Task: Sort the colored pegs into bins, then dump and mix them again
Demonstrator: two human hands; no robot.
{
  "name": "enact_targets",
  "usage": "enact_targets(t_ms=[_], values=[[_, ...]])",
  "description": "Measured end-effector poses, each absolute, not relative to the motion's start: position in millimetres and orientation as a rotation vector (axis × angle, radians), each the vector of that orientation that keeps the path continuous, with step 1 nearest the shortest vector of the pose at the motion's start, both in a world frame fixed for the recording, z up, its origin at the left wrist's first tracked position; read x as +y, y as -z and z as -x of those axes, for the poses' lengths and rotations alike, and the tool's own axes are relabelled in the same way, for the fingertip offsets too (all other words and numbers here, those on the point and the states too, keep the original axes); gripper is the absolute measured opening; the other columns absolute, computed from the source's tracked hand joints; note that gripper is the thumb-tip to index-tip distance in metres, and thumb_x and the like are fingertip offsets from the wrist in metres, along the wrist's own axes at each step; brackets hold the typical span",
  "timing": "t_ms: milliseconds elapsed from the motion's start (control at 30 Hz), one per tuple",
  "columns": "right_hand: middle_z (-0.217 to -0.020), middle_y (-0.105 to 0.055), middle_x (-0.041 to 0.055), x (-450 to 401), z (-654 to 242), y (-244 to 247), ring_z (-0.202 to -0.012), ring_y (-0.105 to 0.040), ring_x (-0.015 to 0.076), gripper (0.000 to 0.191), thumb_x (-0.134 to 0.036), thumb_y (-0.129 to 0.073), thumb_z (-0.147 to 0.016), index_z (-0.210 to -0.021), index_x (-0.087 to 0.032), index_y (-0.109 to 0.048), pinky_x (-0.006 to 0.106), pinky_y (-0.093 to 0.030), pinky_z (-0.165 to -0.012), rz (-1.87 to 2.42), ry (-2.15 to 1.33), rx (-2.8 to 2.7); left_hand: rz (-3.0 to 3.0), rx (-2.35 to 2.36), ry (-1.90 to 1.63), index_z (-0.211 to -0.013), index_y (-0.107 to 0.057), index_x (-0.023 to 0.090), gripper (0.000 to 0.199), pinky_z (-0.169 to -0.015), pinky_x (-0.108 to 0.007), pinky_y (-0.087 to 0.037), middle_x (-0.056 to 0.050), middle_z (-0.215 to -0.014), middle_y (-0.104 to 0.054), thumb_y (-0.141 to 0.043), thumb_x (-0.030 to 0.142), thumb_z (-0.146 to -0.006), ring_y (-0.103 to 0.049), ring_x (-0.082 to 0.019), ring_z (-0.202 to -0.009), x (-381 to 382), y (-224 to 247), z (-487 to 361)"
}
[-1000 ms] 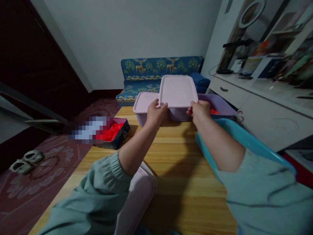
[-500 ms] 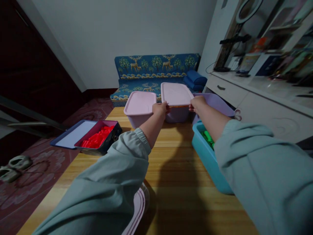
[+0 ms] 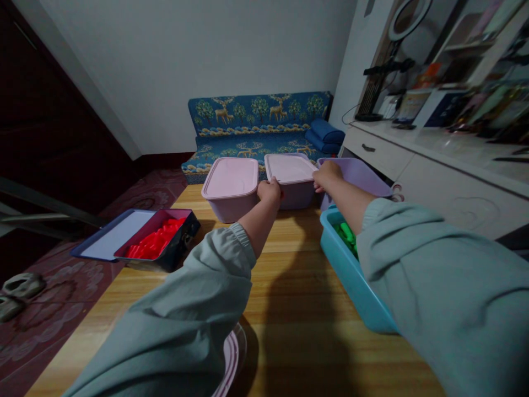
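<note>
A pale pink lid point(image 3: 290, 168) lies over the middle purple bin point(image 3: 295, 197), with a bit of the bin's back rim showing behind it. My left hand point(image 3: 270, 191) is closed at the lid's near left corner. My right hand point(image 3: 327, 176) has its fingers closed on the near right corner. Left of them stands another purple bin point(image 3: 233, 207) with its pink lid point(image 3: 232, 176) on. Below my right forearm is a blue bin point(image 3: 351, 286) holding green pieces point(image 3: 346, 236). An uncovered purple bin point(image 3: 361, 176) stands behind my right wrist.
On the left of the wooden table point(image 3: 289, 264) an open dark box point(image 3: 182, 240) holds red pieces point(image 3: 155, 240). A round-edged pink lid or container point(image 3: 232, 355) is partly hidden under my left sleeve. A patterned sofa point(image 3: 248, 140) and a white cabinet point(image 3: 446, 187) stand beyond.
Both hands have lowered the pink lid from a raised tilt onto the middle bin. The head view has shifted slightly.
</note>
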State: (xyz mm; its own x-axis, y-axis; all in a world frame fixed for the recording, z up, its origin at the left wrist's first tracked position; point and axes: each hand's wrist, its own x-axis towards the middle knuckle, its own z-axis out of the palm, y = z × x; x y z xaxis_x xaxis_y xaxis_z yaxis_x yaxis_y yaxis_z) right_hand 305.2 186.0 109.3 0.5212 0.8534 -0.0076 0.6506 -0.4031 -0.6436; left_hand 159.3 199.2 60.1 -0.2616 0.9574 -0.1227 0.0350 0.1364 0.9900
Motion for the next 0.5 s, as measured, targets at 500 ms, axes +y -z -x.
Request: enact_targets(t_ms=[500], values=[[-0.077, -0.069, 0.0157, 216.8, -309.8, -93.0, -0.07, -0.07, 0.0251, 0.024, -0.019, -0.049, -0.094, -0.093, -0.002, -0.066, 0.038, -0.058, -0.063, 2.076, -0.625, -1.053, -1.329, 1.831, -1.284, -0.099, -0.074, 0.011, 0.029, -0.086, -0.03, -0.049, -0.019, -0.107, -0.072, -0.054, 0.03, -0.09, -0.068, -0.028, -0.103, 216.4, -48.1, -160.9]])
